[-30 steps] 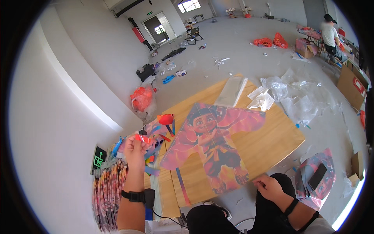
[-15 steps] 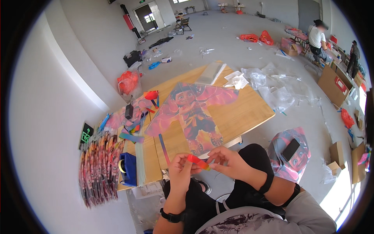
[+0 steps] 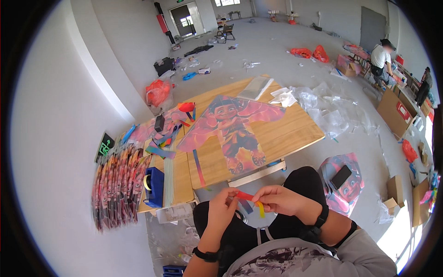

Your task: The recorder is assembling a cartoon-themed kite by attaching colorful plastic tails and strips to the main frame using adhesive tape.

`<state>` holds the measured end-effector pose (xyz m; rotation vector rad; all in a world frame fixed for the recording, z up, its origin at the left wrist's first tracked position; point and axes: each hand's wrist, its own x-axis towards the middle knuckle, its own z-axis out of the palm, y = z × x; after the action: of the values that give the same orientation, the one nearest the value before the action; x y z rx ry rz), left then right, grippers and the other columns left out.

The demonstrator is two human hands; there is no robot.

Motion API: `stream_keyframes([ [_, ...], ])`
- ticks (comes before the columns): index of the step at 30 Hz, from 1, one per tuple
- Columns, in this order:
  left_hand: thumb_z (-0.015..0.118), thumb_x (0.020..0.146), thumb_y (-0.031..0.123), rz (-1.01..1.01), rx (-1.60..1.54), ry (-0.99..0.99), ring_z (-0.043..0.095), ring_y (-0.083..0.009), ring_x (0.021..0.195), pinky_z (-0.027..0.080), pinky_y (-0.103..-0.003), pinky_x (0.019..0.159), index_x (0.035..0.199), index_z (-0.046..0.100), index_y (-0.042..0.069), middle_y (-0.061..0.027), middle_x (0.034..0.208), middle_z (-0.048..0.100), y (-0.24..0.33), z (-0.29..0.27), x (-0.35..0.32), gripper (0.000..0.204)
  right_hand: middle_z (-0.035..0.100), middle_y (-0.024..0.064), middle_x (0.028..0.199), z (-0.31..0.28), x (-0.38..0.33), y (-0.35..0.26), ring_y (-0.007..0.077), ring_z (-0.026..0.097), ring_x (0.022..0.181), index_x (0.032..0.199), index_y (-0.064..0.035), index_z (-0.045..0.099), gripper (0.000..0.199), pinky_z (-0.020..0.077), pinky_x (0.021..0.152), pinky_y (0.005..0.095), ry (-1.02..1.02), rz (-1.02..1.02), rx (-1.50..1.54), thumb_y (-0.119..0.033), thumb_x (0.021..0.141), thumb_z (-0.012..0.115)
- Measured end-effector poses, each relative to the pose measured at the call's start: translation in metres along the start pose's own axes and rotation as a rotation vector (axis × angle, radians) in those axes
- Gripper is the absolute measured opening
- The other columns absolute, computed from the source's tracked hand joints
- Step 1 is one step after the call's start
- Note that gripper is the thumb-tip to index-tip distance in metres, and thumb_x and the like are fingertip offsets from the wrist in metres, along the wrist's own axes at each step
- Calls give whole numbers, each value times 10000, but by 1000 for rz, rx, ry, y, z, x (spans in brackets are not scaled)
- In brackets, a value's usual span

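Since half a second ago my left hand (image 3: 224, 206) and right hand (image 3: 277, 199) have stayed over my lap, both pinching the ribbon (image 3: 249, 199); its long axis runs left-right, near the table (image 3: 295, 134)

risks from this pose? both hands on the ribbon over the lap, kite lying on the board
1. The coloured ribbon strip is pinched between the left hand and right hand over the lap, clear of the wooden board; it could twist or tear if pulled.
2. The kite lies loose on the board, its tail strip overhanging the near edge; a knee might snag it.
3. Plastic bags litter the floor, a likely slip hazard.
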<state>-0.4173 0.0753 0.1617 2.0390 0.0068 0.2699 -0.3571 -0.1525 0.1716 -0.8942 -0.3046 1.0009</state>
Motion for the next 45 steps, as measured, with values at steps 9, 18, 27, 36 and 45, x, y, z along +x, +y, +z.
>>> stream_keyframes([
  [9, 780, 867, 190, 154, 96, -303, 678, -202, 638, 525, -319, 574, 1200, 636, 93, -90, 919, 727, 17, 15, -20, 376, 702, 25, 964, -2, -8, -5, 59, 591, 778, 1166, -55, 702, 192, 439, 667, 194, 122, -137, -63, -137, 1005, 636],
  [18, 826, 818, 263, 200, -40, 121, 619, -179, 961, 500, -314, 769, 1391, 550, 78, -112, 1299, 583, 34, 17, -10, 663, 596, -31, 676, 27, -4, -5, 28, 495, 608, 957, 0, 727, 128, 404, 559, 211, 424, -325, -818, -126, 949, 710],
  [27, 734, 913, 121, -13, -271, -57, 606, -192, 1090, 506, -358, 888, 1199, 654, 43, -111, 1294, 583, 12, 17, -11, 308, 590, 3, 753, 26, 1, 2, 45, 514, 627, 949, -8, 714, 72, 404, 555, 231, 369, -476, -898, -74, 921, 728],
  [36, 753, 880, 135, 77, -249, 42, 631, -188, 1049, 476, -323, 892, 963, 680, 60, -58, 1162, 667, 17, 9, 0, 134, 646, 89, 926, 24, 6, 3, 191, 627, 815, 972, -32, 703, 166, 514, 752, 317, 449, -679, -1114, -119, 858, 786],
  [45, 732, 879, 127, 125, -123, -59, 595, -187, 1108, 458, -321, 926, 947, 664, 38, -72, 1210, 651, 29, -1, 6, 131, 695, 111, 980, 13, 9, 8, 236, 678, 922, 981, -45, 706, 171, 520, 847, 349, 330, -620, -1059, -146, 865, 780],
])
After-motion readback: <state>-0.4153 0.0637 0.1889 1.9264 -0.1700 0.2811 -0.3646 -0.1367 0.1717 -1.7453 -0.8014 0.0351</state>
